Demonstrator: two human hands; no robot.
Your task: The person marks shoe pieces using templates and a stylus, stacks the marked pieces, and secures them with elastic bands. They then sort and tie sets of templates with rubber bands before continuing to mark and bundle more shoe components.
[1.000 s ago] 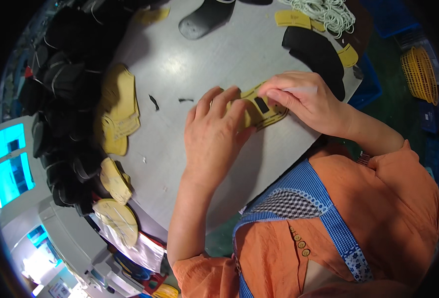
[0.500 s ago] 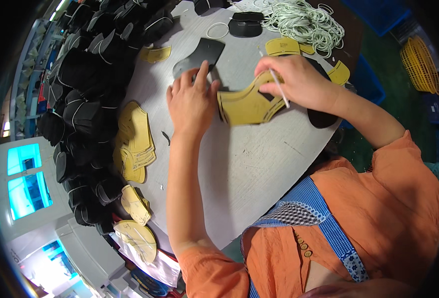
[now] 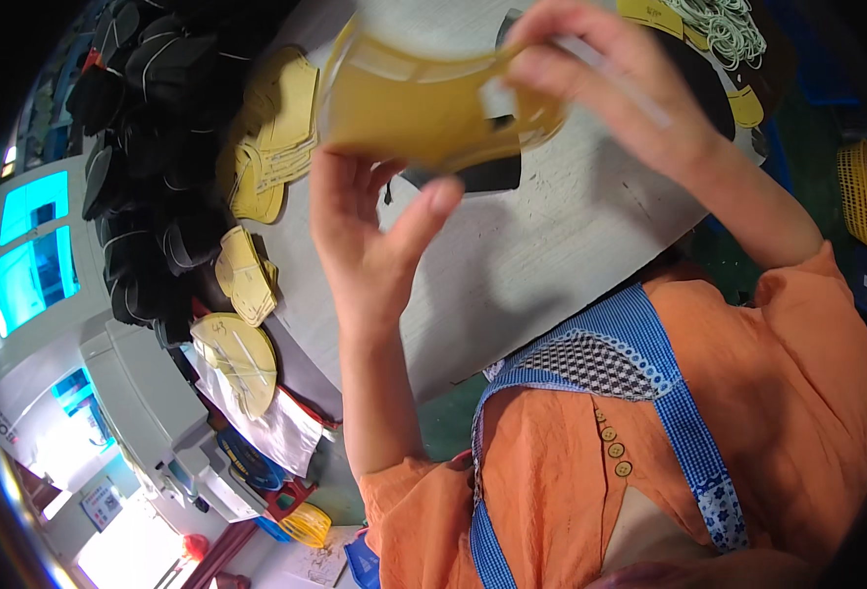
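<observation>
Both hands lift a curved yellow shoe piece (image 3: 433, 108) above the grey table (image 3: 571, 245): left hand (image 3: 374, 226) open, fingers supporting its lower edge; right hand (image 3: 620, 88) pinching its right end beside a thin white stick (image 3: 615, 79). With so light a hold, it may slip. Yellow tags (image 3: 747, 106) lie far right.

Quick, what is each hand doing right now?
Left hand: open, fingers spread under the yellow shoe-upper piece.
Right hand: shut on the piece's right end and a thin white stick.
</observation>
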